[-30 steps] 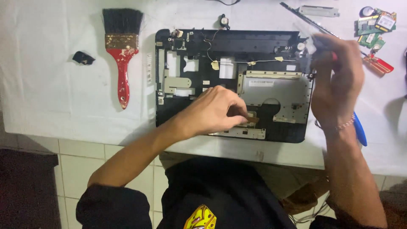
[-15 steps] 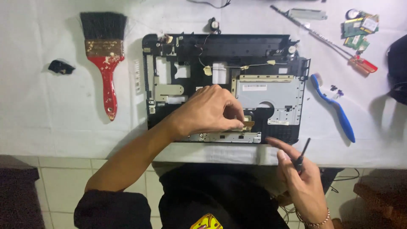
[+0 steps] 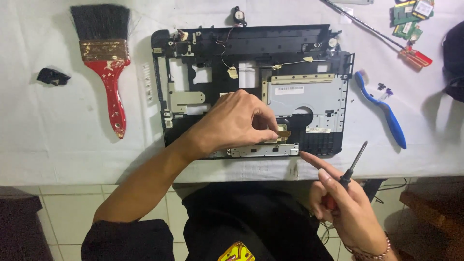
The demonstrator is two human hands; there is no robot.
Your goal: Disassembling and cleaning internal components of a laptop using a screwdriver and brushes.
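While the left hand (image 3: 237,123) hides what its fingers pinch on the laptop shell (image 3: 251,87), the right hand (image 3: 348,208), wrist cut off, grips a screwdriver (image 3: 350,166).

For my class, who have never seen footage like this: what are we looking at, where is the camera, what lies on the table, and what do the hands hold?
The camera sits on a person's head and looks down at their own two bare hands; there is no robot. On a white-covered table lies an opened black laptop shell with its inner metal plate showing. The left hand rests on the shell and pinches a small brass-coloured flat strip near the front edge. The right hand, nearer the body, grips a screwdriver with its tip pointing up, forefinger stretched towards the shell's front edge. Around the shell lie a red-handled paintbrush, a blue toothbrush, a small black piece, green circuit boards and a second, red-handled screwdriver.
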